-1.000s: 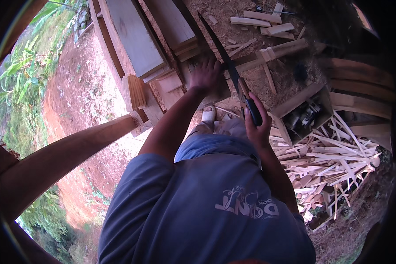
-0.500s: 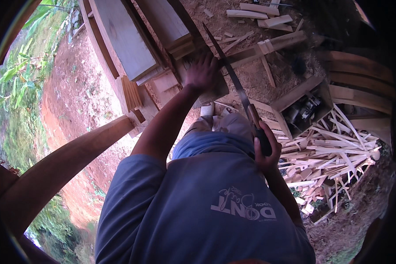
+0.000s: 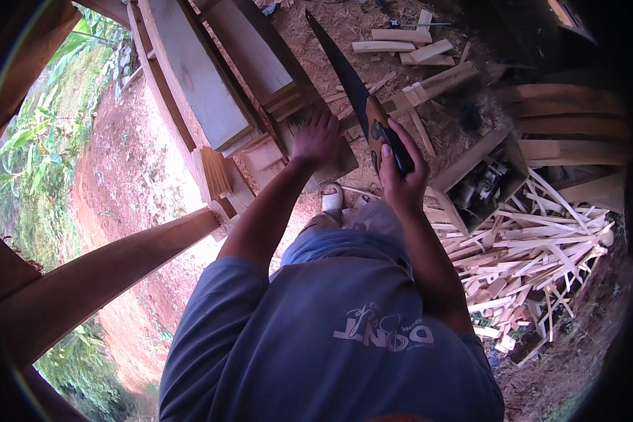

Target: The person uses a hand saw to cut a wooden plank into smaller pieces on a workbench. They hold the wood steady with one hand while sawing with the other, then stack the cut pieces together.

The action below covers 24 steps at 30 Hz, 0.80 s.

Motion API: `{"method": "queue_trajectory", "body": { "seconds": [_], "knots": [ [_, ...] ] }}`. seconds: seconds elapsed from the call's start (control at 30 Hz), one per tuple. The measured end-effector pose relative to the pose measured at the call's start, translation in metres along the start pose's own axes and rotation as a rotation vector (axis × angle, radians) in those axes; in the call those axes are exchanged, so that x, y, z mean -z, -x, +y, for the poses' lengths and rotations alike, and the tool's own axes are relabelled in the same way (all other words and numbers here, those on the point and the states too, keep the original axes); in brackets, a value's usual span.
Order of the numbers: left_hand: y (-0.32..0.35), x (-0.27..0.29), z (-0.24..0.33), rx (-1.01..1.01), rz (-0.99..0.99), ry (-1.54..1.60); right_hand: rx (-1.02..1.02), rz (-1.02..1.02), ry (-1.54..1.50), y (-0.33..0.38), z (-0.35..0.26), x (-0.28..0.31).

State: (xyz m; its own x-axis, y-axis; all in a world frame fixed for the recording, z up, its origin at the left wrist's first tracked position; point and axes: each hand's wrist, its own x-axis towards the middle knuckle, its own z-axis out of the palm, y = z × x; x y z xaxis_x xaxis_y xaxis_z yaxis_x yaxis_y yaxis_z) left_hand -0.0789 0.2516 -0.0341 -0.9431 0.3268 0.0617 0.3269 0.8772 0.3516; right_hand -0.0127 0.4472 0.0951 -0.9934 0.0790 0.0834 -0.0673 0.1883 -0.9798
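Observation:
My right hand is wrapped round the dark and brown handle of a handsaw. Its long dark blade points away from me, tip up toward the far side, just right of the board. My left hand lies on a wooden board with its fingers stretched out. That board's near end extends past the hand toward my legs. Left of the hand are a wide pale plank and a long piece of lumber with stacked ends.
A wooden box with metal tools inside stands to my right, beside a heap of offcuts. Curved timbers lie at the far right. Short wood pieces lie on the ground ahead. A thick beam crosses the left.
My right hand has carried the saw away from my body and slightly left. The left hand stays on the board.

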Motion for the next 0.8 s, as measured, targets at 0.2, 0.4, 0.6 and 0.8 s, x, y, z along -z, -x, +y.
{"method": "queue_trajectory", "body": {
  "seconds": [0.2, 0.4, 0.6, 0.8],
  "knots": [
    [0.003, -0.010, -0.015, -0.027, 0.088, 0.068, 0.058, 0.131, -0.133, 0.051, -0.061, 0.077],
    [0.025, 0.015, 0.033, 0.229, -0.010, 0.627, -0.090, 0.393, -0.065, 0.127, -0.062, 0.127],
    [0.029, 0.008, 0.109, 0.679, -0.364, 2.036, -0.224, 0.454, -0.010, 0.136, -0.033, 0.123],
    [0.022, 0.035, 0.186, 0.415, -0.471, 2.092, -0.390, 0.449, -0.078, 0.120, -0.034, 0.120]
  ]
}}
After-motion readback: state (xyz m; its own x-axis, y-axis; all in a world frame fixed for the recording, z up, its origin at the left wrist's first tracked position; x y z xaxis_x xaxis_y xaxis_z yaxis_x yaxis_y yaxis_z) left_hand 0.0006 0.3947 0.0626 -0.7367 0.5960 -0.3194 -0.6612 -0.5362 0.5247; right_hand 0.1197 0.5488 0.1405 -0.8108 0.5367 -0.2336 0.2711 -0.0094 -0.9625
